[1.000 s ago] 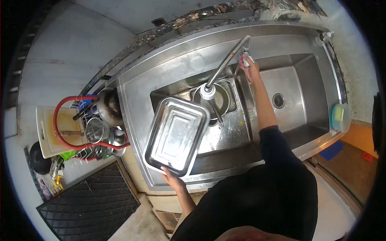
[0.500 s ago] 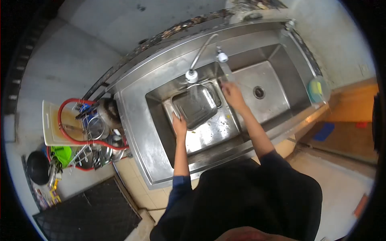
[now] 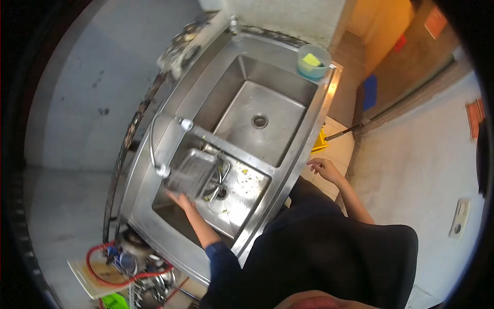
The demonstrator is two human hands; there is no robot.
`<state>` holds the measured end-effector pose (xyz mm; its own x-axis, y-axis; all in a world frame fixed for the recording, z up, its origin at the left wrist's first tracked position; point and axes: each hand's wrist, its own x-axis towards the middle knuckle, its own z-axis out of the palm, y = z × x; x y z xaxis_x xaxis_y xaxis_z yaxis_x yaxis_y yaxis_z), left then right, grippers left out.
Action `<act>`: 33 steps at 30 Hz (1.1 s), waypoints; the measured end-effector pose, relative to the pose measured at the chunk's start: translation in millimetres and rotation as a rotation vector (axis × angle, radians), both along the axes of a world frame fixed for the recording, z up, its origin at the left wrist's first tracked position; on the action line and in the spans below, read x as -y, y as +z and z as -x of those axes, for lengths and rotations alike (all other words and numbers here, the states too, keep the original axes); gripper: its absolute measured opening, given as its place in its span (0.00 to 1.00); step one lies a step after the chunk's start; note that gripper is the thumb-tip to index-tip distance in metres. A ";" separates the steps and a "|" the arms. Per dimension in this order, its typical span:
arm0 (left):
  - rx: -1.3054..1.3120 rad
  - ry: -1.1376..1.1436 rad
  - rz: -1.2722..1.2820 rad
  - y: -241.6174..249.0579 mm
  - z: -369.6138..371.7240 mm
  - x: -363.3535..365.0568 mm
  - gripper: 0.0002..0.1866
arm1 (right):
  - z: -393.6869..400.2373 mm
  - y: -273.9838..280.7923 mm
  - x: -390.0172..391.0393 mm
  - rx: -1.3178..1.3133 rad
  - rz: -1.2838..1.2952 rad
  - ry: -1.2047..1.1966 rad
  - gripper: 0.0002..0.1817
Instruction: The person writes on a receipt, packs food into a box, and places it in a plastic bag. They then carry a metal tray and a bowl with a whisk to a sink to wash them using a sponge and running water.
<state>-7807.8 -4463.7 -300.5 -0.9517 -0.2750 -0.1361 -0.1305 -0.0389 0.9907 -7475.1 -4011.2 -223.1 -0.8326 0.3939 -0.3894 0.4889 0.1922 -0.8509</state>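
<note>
My left hand (image 3: 181,201) grips the near left edge of a shiny rectangular tray (image 3: 193,174), which is tilted in the nearer sink basin (image 3: 242,208). Close above the tray's left side is the white nozzle of a flexible faucet (image 3: 162,171); whether water is flowing is blurred. Partly under the tray lies another metal piece with a curved rim (image 3: 224,172). Beyond the sink's front edge, my right hand (image 3: 324,169) hangs in the air with loosely bent fingers apart and nothing in them.
A second basin (image 3: 267,100) with a drain adjoins. On the far corner stands a bluish bowl (image 3: 311,72) holding a yellow sponge (image 3: 311,59). A dish rack (image 3: 136,270) with pots, a red hose and a green item is at lower left. A yellow object (image 3: 320,141) stands on the floor.
My view has turned to the right. My right hand has left the basin divider and moved out past the sink's front edge. My left hand still holds the tray, now more tilted.
</note>
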 end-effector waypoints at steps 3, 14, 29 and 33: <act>-0.226 0.147 -0.136 40.7 -82.0 -24.7 0.39 | 15.6 -5.2 -34.3 -0.039 0.016 -0.049 0.13; -0.083 0.209 0.060 205.5 -160.8 -288.8 0.46 | 222.6 -25.1 -107.7 -0.065 0.381 0.513 0.36; -0.674 -0.833 0.868 182.0 8.1 -700.2 0.33 | 250.6 -199.6 -206.3 -0.195 1.377 -0.448 0.20; 0.088 -0.920 0.743 -6.5 62.4 -757.5 0.35 | 236.7 -118.4 -232.9 -0.029 1.216 -0.629 0.20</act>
<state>-7870.2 -3706.3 -306.9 -0.8287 0.4681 -0.3068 0.1222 0.6863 0.7170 -7711.9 -3778.3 -341.5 -0.6557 0.1306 -0.7436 0.1944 -0.9225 -0.3334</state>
